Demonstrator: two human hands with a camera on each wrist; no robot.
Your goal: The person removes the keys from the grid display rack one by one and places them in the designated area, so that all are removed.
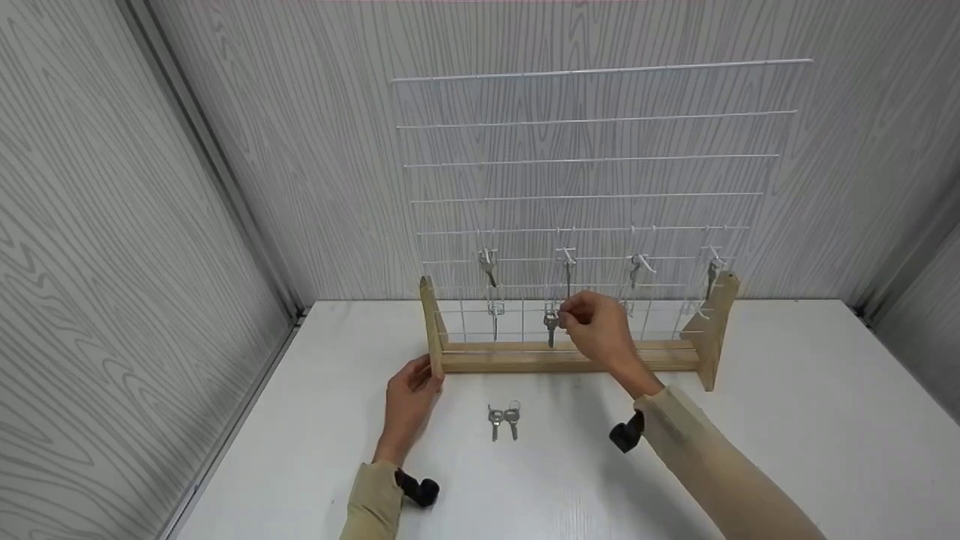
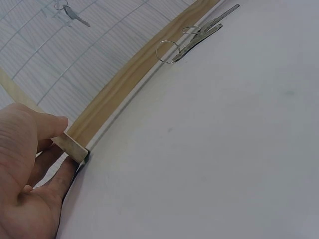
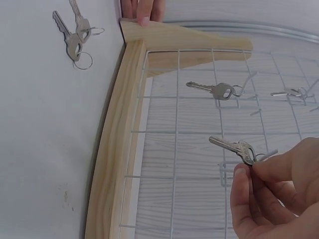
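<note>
My right hand (image 1: pixel 598 326) is at the lower part of a white wire grid (image 3: pixel 175 114), pinching a silver key (image 3: pixel 229 145) by its head and ring. The key's ring overlaps the tip of a white hook in the right wrist view, and its blade points toward the wooden base. With fingers and thumb, my left hand (image 1: pixel 411 397) grips the left foot of the wooden stand (image 1: pixel 570 363) that carries the grid. Nearer to me, two more keys with rings, a left key (image 1: pixel 495 420) and a right key (image 1: pixel 513 421), lie side by side on the white table.
Other keys hang from hooks on the grid: an upper left key (image 1: pixel 489 268), an upper right key (image 1: pixel 712 277) and several between and below. The right wooden upright (image 1: pixel 718 330) rises from the table (image 1: pixel 810 450). Behind stands a grey wood-patterned wall (image 1: pixel 315 150).
</note>
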